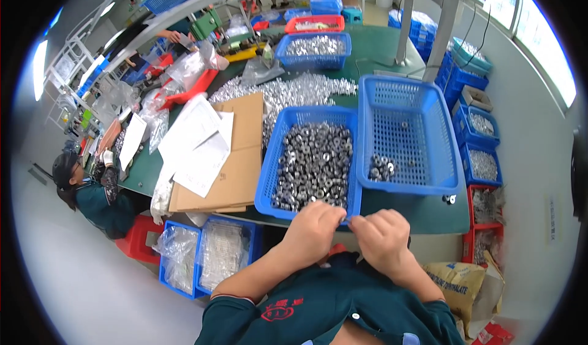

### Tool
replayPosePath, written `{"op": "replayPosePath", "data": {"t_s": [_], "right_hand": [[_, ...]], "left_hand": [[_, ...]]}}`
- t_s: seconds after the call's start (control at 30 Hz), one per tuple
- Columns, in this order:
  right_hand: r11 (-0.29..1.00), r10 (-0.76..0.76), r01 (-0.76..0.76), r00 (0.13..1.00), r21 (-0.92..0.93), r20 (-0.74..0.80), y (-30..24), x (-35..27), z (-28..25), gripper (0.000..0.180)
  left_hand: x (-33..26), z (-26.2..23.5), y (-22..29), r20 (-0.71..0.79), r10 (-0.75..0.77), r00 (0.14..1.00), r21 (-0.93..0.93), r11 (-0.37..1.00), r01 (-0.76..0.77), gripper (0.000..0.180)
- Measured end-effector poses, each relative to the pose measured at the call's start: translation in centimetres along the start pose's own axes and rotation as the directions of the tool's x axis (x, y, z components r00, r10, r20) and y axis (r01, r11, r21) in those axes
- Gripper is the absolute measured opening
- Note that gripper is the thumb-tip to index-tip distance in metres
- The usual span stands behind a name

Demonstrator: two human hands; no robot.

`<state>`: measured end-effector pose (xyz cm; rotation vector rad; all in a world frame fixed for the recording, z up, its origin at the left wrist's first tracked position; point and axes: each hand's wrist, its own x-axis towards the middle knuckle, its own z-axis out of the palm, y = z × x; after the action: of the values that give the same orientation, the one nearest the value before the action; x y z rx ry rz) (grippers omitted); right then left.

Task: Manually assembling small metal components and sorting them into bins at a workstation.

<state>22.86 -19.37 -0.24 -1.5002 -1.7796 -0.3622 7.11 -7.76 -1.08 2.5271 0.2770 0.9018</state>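
My left hand (313, 227) and my right hand (383, 236) are both closed, held close together over the table's near edge. Between their fingertips is something small with a bluish tint, too little and too covered to name. Just beyond my left hand stands a blue basket (264, 189) filled with small dark metal rings (313, 164). To its right is a second, larger blue basket (422, 140), with a small heap of similar rings (381, 168) in its near left corner and a few strays. A couple of loose metal pieces (450, 199) lie beside that basket on the green table.
Cardboard (246, 146) and paper sheets (199, 140) lie left of the baskets. Behind spreads a pile of shiny metal parts (294, 90), with another filled basket (313, 46). A metal post (442, 32) rises at right. A co-worker (92, 189) sits far left.
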Motion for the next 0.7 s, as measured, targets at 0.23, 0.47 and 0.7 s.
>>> {"op": "replayPosePath", "data": {"t_s": [0.23,0.47,0.7], "right_hand": [[0.978,-0.178,0.175,0.984,-0.115,-0.013,1.6,0.1,-1.6,0.023],[0.973,0.229,-0.222,0.9,0.061,-0.371,3.6,-3.3,-4.0,0.018],[0.868,0.475,-0.412,0.85,0.278,-0.225,2.3,-7.4,-3.9,0.014]], "left_hand": [[2.1,-0.3,0.3,0.183,0.049,0.982,-0.044,0.998,-0.041,0.018],[9.5,1.2,1.2,0.168,0.174,0.97,0.052,0.981,-0.185,0.019],[16.8,10.2,-5.5,0.615,0.108,0.781,0.3,0.884,-0.359,0.013]]}}
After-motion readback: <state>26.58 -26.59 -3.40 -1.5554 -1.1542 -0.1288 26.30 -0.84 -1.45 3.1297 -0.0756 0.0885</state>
